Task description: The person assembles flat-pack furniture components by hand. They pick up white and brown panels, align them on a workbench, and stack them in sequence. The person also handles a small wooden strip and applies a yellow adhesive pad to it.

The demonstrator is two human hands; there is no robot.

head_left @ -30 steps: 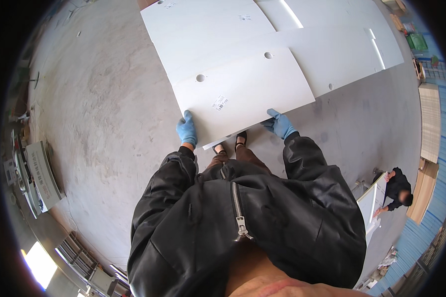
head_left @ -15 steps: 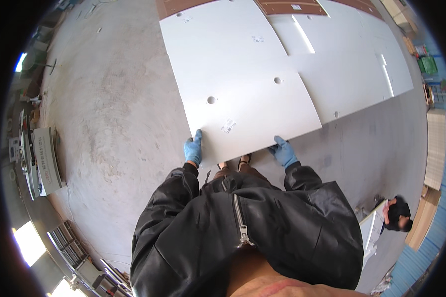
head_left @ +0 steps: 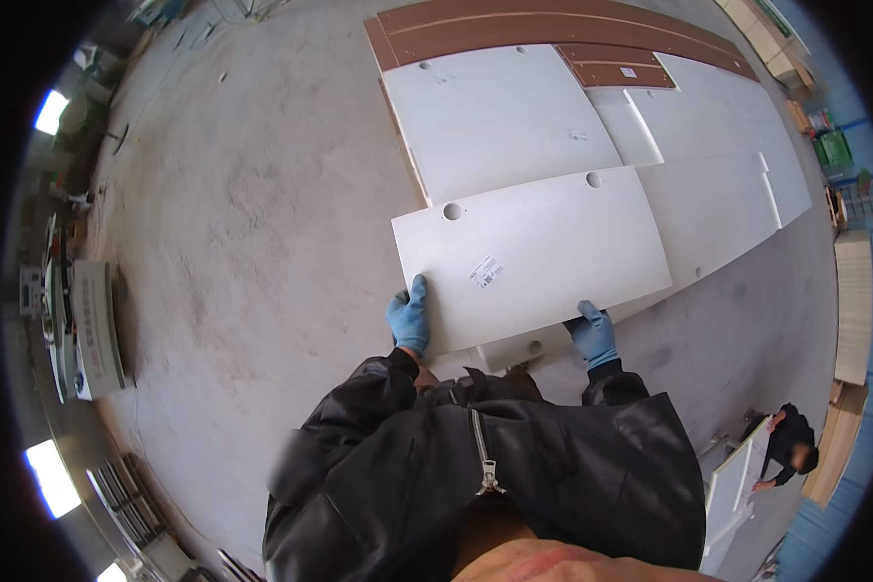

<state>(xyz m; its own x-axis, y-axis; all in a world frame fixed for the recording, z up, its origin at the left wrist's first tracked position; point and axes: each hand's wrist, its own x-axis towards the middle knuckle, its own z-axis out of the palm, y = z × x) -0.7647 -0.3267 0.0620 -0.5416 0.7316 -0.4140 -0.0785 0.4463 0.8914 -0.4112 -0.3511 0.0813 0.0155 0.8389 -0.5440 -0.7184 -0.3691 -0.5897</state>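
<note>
A white rectangular panel [head_left: 543, 247] is held in front of me, with two round holes along its far edge and a printed label [head_left: 486, 273] near its left side. My left hand [head_left: 409, 315], in a blue glove, grips the panel's near left edge, thumb on top. My right hand [head_left: 593, 334], gloved alike, grips the near edge toward the right, its fingers partly hidden beneath. Beyond it lies another white panel [head_left: 504, 121], and below shows part of a further white panel [head_left: 524, 346] with a round hole.
Brown boards [head_left: 553, 21] and more white panels [head_left: 718, 116] lie at the far side and right. A person [head_left: 791, 444] bends over a white panel at the lower right. A machine with a pale casing [head_left: 97, 330] stands at the left. Wooden boards [head_left: 852, 301] line the right.
The panel in my hands has come away from the far panel toward me. The far panel's edge and brown boards show more, and a holed panel is now visible under the held one.
</note>
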